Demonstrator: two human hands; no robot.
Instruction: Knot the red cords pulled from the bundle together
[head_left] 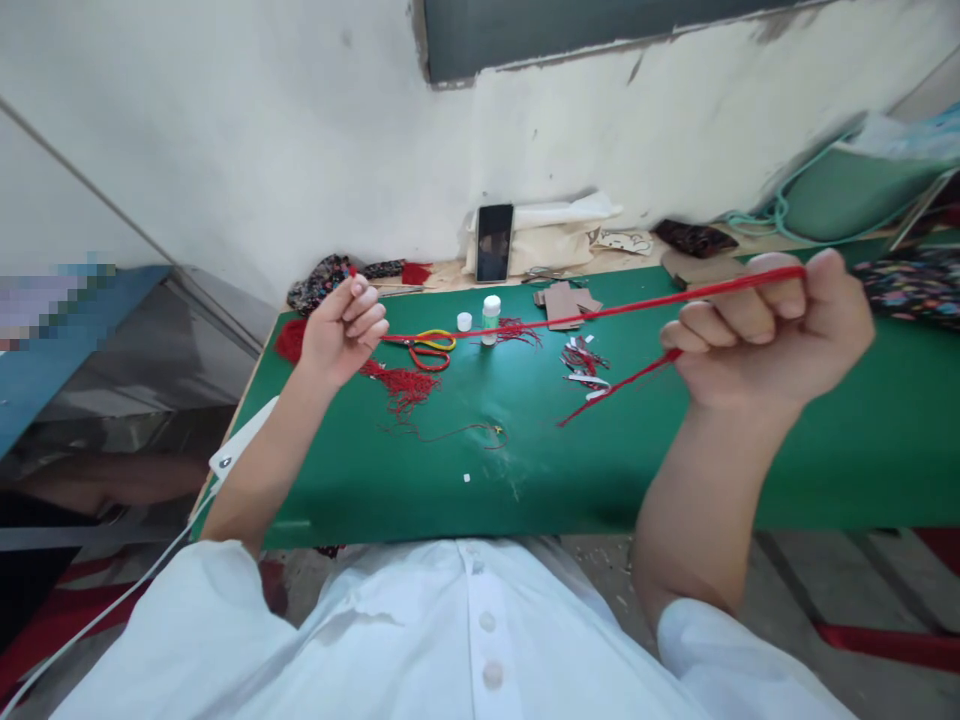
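Observation:
A red cord runs taut above the table between my two hands. My left hand is closed on one end, with a bit of red showing at its fingertips. At the other end, my right hand is wrapped round the cord in a fist, and a loose tail hangs from it down to the left. Below the cord near my left hand lie scissors with red and yellow handles. A heap of red threads sits beside them. The white-capped bottle stands upright behind the cord.
The green table top carries a small white cap, cardboard pieces, red thread scraps and a thin thread with a small yellowish piece. A phone leans at the wall. A green bag stands back right.

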